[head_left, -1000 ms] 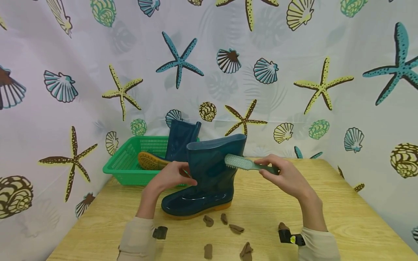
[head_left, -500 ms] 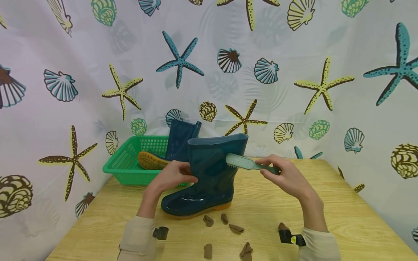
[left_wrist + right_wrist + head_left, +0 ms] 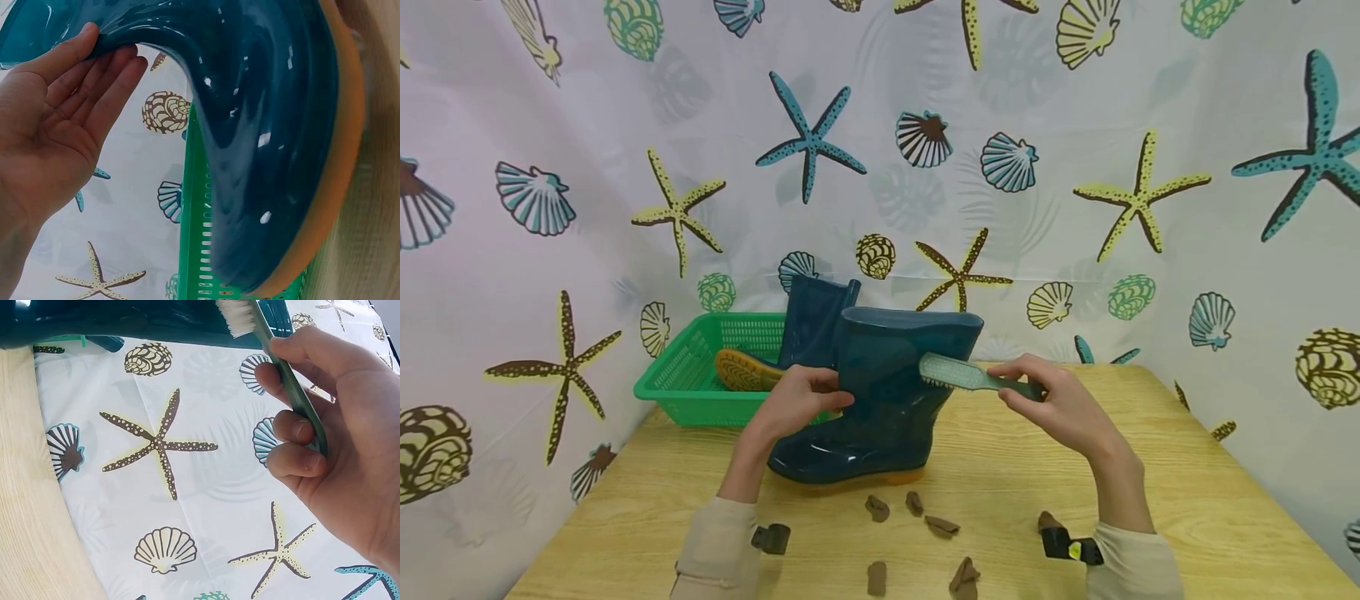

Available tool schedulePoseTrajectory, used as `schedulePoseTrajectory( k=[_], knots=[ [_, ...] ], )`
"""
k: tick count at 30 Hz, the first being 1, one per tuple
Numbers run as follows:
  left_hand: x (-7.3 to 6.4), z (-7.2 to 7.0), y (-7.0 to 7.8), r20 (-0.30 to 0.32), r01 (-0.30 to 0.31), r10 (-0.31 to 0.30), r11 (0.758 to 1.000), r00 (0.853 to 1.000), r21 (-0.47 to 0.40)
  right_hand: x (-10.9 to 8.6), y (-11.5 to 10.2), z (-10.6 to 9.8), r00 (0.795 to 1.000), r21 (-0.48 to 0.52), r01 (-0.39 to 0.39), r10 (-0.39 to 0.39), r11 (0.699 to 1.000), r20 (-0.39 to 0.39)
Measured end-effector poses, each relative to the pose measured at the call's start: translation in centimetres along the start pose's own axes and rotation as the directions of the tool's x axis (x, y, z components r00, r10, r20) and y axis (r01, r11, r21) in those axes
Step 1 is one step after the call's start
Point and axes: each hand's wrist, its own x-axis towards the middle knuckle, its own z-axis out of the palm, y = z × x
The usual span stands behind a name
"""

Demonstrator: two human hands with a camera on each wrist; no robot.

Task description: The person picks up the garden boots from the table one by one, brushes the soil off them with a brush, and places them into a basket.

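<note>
A dark blue rubber boot point(image 3: 880, 417) with a tan sole stands over the table, its shaft leaning right. My left hand point(image 3: 802, 400) pinches the front of the shaft between thumb and fingers, just above the instep; in the left wrist view this hand point(image 3: 69, 106) has its thumb on the near side of the rubber. My right hand point(image 3: 1051, 400) grips the green handle of a scrub brush point(image 3: 955, 372), whose head overlaps the upper shaft. White bristles show on the brush point(image 3: 240, 315) in the right wrist view, right at the boot point(image 3: 137, 319).
Behind on the left, a green plastic basket point(image 3: 700, 407) holds a second blue boot point(image 3: 812, 321), its tan sole facing out. Several small brown lumps point(image 3: 942, 526) lie on the wooden table point(image 3: 1037, 467) in front. A white curtain with sea prints point(image 3: 880, 200) surrounds the back and sides.
The boot's shaft has tipped to the right and its toe and sole have risen slightly, with my left hand still pinching it. The brush has shifted only a little.
</note>
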Motion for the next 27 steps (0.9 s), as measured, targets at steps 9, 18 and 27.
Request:
schedulePoseTrajectory(
  k=[9,18,27],
  knots=[
    [-0.5,-0.3,2.1,-0.056,-0.072,0.072,0.997,0.996,0.004,0.2,0.0,0.2,0.972,0.07,0.176,-0.163,0.982,-0.168],
    [-1.2,-0.4,4.2,-0.266,-0.038,0.048,0.998,0.963,0.045,0.1,-0.3,0.1,0.946,0.089,0.246,-0.219,0.965,-0.239],
    [-1.6,-1.0,4.9,-0.536,-0.171,0.222,0.975,0.815,0.144,0.2,0.0,0.1,0.941,0.094,0.26,-0.23,0.961,-0.247]
  ],
)
